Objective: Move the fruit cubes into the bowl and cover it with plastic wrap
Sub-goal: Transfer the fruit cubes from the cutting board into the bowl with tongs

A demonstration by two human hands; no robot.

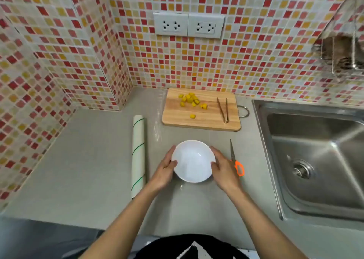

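A white bowl sits on the grey counter in front of me with nothing in it. My left hand grips its left rim and my right hand cups its right side. Several yellow fruit cubes lie on a wooden cutting board behind the bowl, mostly at the board's far left, one cube apart nearer the front. Wooden tongs rest on the board's right part. A roll of plastic wrap lies lengthwise to the left of the bowl.
Scissors with orange handles lie just right of my right hand, blades pointing away. A steel sink fills the right side. Mosaic tiled walls close the back and left, with two sockets above the board.
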